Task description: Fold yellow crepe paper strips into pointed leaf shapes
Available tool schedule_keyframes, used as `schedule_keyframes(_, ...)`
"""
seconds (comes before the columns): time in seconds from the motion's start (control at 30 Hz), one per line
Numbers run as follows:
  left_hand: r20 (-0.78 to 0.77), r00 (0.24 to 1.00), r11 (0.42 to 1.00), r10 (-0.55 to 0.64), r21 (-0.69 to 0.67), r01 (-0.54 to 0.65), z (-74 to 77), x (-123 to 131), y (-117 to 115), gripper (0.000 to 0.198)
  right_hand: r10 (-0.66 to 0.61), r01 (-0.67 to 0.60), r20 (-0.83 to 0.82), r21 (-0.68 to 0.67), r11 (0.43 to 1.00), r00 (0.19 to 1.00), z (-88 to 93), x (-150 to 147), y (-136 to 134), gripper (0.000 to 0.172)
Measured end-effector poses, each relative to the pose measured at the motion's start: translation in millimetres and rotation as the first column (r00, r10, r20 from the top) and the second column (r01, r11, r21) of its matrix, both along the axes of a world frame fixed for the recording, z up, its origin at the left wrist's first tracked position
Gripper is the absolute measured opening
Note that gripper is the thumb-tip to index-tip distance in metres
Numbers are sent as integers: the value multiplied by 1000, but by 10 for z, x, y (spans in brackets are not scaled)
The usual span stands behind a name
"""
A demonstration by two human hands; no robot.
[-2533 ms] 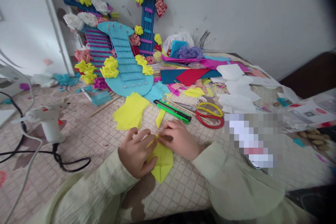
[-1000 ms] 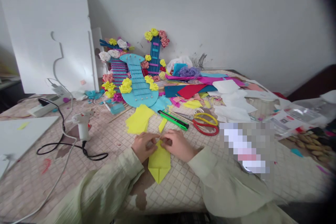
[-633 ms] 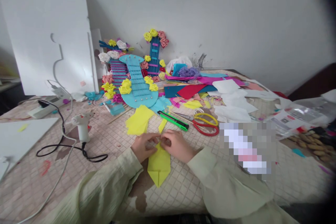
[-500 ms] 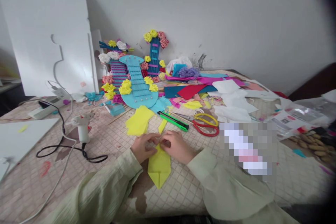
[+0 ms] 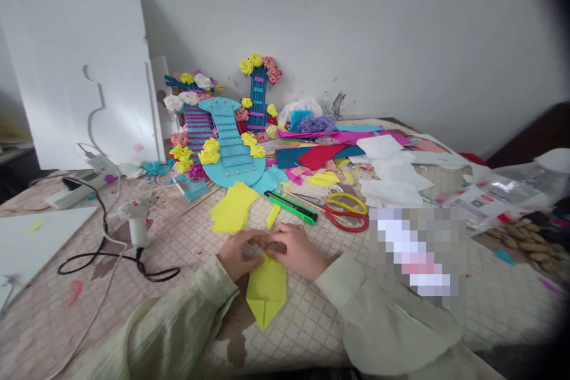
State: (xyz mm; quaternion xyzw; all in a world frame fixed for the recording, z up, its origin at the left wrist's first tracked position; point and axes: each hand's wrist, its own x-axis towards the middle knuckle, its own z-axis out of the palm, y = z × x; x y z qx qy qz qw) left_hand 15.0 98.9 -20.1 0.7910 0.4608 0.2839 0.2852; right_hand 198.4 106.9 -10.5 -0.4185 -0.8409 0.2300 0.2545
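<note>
A sheet of yellow crepe paper [image 5: 267, 291] hangs toward me from my fingers, its near end folded to a point. My left hand [image 5: 240, 252] pinches its far end from the left. Close against it, my right hand [image 5: 296, 248] pinches the same end from the right; the fingertips meet and hide the gripped part. Just beyond my hands lie a stack of yellow paper sheets [image 5: 234, 208], a narrow yellow paper strip [image 5: 273, 216] and a green utility knife [image 5: 291, 208]. Scissors with red and yellow handles [image 5: 346, 219] rest to the right.
A white glue gun [image 5: 137, 222] with its black cord stands on the left, near a power strip [image 5: 75, 190]. Flower-trimmed blue string-instrument shapes [image 5: 232, 148] lean at the back. White paper [image 5: 392, 172] and plastic bags [image 5: 494, 196] lie right. A blurred patch covers something.
The yellow paper's near tip has swung slightly lower and nearer me. My fingertips have drawn closer together at its far end. The whole view has shifted a little.
</note>
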Motion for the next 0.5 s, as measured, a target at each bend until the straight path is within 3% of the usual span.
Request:
schedule_keyframes(0.3,27,999,999,32,15,-32,61,19,-45,40,-26,20,-98,-63,998,995,9,-21,5,7)
schedule_keyframes(0.43,137,990,984,18,-177,6,173,100,-16,27,-36,-23,-279,-208,978,960,54,31,43,4)
schedule_keyframes(0.5,140,987,964,81,-264,-42,231,158,26,20,-53,-66,-369,-304,950,928,111,86,78,6)
